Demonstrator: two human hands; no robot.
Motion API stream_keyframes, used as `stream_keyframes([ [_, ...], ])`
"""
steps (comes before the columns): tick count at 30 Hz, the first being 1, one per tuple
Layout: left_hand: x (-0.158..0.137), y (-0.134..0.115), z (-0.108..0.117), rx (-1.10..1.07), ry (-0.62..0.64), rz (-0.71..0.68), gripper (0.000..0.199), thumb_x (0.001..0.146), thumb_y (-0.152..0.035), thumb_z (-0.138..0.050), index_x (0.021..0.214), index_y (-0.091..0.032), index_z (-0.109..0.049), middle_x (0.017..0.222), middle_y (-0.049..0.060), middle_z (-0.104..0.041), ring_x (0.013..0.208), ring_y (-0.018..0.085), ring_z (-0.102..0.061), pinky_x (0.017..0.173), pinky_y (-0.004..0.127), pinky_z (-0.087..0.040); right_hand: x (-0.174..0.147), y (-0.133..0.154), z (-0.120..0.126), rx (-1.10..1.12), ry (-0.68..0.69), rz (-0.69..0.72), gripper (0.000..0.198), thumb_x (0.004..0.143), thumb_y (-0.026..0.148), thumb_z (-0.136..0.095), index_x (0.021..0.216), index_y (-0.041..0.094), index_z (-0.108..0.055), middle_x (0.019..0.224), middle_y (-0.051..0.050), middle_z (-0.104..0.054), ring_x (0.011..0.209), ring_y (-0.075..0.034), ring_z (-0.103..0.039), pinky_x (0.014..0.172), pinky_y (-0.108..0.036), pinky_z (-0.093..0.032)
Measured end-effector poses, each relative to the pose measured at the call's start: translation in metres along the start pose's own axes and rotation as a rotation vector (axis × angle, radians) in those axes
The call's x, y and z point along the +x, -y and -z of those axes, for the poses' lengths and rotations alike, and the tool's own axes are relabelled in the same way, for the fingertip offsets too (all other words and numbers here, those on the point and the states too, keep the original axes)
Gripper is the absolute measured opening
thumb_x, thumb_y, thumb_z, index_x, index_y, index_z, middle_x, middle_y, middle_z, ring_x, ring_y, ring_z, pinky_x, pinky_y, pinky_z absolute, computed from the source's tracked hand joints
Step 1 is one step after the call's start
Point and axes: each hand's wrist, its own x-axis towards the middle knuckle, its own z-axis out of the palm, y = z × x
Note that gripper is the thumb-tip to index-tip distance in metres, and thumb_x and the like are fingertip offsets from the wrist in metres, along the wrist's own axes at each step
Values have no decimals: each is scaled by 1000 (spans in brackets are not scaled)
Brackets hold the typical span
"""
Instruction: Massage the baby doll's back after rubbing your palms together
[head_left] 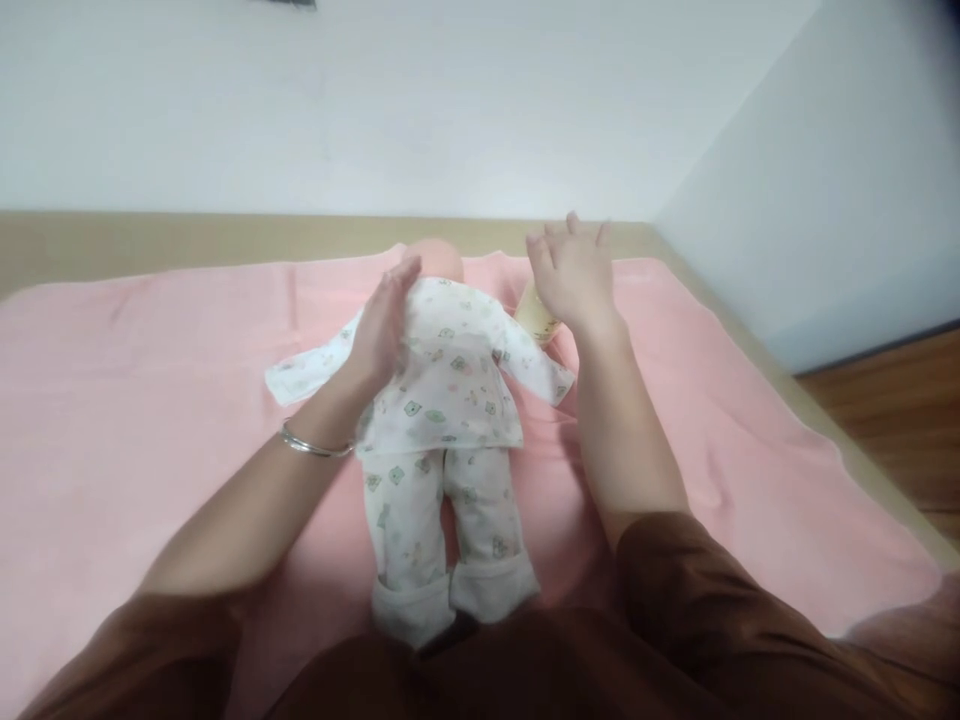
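A baby doll [457, 385] in a white printed top and matching trousers with turned-up cuffs lies on a pink blanket [150, 400]. Its round head [436, 260] points away from me, and its sleeves spread to both sides. Over the doll's left-hand shoulder is my left hand [384, 325], seen edge-on with fingers stretched out; whether it touches the top I cannot tell. My right hand [574, 270] is raised with fingers spread, holding nothing. Partly hidden behind it is a pale yellow item [536, 315], its kind unclear, beside the doll's other sleeve.
The blanket covers a tan surface [225, 235] whose edges show at the back and right. A white wall [450, 110] stands behind it, with another wall [840, 190] at the right. Brown wooden flooring [900, 430] shows at the lower right.
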Motion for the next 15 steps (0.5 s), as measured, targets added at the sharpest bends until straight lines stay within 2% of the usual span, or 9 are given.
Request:
stream_keyframes([
  [3,8,-29,-22,-231,211,140,84,97,-68,-2,148,-18,-46,156,10,-49,153,30,-36,128,50,-34,2,-1,0,30,-19,-18,80,99,68,-4,124,25,-67,141,-10,-63,154,-37,-33,126,-75,-8],
  [5,13,-42,-42,-403,291,276,87,96,-66,0,152,-15,-41,154,12,-51,154,30,-35,127,50,-34,3,-3,-1,45,-21,-29,78,100,67,-6,118,25,-69,135,-10,-67,152,-38,-35,125,-75,-9],
  [10,25,-52,-87,-868,260,543,87,96,-67,-9,158,-8,-25,159,16,-43,156,29,-30,127,47,-33,7,-3,-4,46,-29,-65,70,103,61,-13,103,22,-72,124,-13,-72,148,-39,-41,124,-77,-11],
  [15,34,-59,-101,-1199,244,669,75,99,-58,-18,156,-11,-32,159,14,-43,156,30,-29,124,49,-37,6,5,-1,30,0,-98,64,104,53,-17,90,19,-70,115,-16,-73,145,-39,-46,124,-75,-13],
])
